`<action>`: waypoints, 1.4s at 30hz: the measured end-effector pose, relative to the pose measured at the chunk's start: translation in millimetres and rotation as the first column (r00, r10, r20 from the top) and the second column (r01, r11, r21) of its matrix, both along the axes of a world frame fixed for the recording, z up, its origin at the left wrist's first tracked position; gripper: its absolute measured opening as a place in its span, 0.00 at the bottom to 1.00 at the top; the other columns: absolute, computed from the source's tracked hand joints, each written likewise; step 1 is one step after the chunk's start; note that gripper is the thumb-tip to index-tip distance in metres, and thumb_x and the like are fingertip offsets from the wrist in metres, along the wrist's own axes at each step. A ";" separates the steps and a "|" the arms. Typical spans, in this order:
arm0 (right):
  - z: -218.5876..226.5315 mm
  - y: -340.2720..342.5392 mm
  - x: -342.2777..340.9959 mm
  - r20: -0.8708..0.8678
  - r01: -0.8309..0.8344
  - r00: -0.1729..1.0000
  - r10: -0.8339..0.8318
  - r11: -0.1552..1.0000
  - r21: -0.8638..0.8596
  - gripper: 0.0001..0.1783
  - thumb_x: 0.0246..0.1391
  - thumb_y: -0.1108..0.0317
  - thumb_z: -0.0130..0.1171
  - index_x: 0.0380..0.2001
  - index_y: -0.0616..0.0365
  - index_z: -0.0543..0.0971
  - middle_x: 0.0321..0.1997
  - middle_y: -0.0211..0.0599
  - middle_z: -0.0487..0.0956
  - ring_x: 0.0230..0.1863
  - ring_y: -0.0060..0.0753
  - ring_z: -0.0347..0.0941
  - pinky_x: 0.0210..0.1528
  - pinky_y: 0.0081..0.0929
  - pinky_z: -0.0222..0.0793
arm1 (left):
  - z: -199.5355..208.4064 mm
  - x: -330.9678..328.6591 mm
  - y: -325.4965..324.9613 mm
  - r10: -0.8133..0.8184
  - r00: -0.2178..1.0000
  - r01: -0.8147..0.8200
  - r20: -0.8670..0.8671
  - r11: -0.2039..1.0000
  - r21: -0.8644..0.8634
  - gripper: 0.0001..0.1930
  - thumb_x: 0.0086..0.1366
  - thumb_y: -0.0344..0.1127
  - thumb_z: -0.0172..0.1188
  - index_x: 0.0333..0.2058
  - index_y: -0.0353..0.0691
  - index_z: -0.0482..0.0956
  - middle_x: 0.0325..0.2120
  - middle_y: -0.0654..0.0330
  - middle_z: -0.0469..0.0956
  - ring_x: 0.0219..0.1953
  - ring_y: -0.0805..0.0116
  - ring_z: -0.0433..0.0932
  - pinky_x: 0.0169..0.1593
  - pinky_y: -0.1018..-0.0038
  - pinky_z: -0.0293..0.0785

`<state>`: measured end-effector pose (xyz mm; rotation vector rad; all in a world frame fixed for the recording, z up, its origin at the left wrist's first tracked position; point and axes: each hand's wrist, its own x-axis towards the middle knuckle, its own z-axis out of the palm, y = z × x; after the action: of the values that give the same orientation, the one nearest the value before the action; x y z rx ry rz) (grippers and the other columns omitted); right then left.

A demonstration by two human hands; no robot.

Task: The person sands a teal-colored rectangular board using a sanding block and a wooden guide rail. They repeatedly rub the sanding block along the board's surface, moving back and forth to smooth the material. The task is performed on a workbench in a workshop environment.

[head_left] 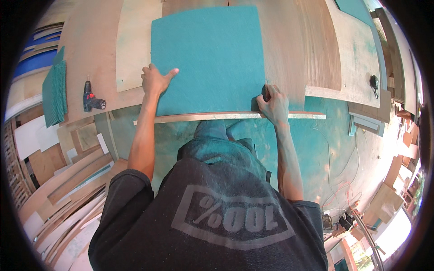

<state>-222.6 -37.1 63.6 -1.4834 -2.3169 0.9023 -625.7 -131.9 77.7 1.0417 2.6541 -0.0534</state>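
A large flat teal panel (pixel 208 58) lies before me on the worktop. My left hand (pixel 156 81) rests at its left edge, thumb spread onto the teal face and the other fingers at the side. At the right edge, near the front corner, my right hand (pixel 275 105) is closed with its fingers curled. Something dark shows beside those fingers, but what they hold is hidden. Along the panel's front edge runs a thin wooden strip (pixel 217 116), which sticks out past it on both sides; my right wrist crosses over it.
A black cordless drill (pixel 90 97) lies on the left, beside a stack of teal panels (pixel 55 95). At the right sits a small black round object (pixel 374 82), perhaps a tape measure. Wood offcuts (pixel 68 189) are piled at the lower left. A cable (pixel 327 153) trails on the teal-dusted floor.
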 end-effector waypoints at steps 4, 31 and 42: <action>9.4 1.0 -0.1 0.077 -0.009 0.997 0.019 0.991 -0.131 0.26 0.54 0.50 0.66 0.46 0.61 0.79 0.45 0.45 0.81 0.40 0.51 0.82 0.39 0.44 0.77 | 34.6 19.4 33.4 -0.059 0.998 0.055 0.002 0.923 -0.381 0.60 0.52 0.76 0.70 0.65 0.25 0.70 0.66 0.37 0.68 0.66 0.35 0.69 0.63 0.46 0.73; 14.4 84.1 -18.7 0.141 -0.503 0.849 0.509 0.861 -0.076 0.67 0.23 0.56 0.77 0.75 0.55 0.64 0.83 0.36 0.57 0.46 0.51 0.85 0.43 0.47 0.85 | 9.3 53.5 188.4 -0.530 0.823 0.549 0.205 0.835 -0.043 0.52 0.64 0.58 0.68 0.79 0.61 0.46 0.80 0.80 0.40 0.81 0.57 0.41 0.73 0.23 0.51; 17.4 180.1 -71.9 0.187 -0.514 0.837 0.515 0.856 -0.059 0.69 0.23 0.48 0.79 0.75 0.56 0.64 0.83 0.36 0.58 0.54 0.50 0.83 0.54 0.45 0.83 | -8.1 -8.4 281.3 -0.565 0.809 0.579 0.164 0.814 -0.048 0.54 0.62 0.65 0.67 0.79 0.64 0.45 0.81 0.79 0.39 0.81 0.54 0.42 0.71 0.21 0.53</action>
<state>-294.5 143.0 81.0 -0.9865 -2.9391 0.9126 -634.1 149.4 69.7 1.7060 2.0933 -0.2199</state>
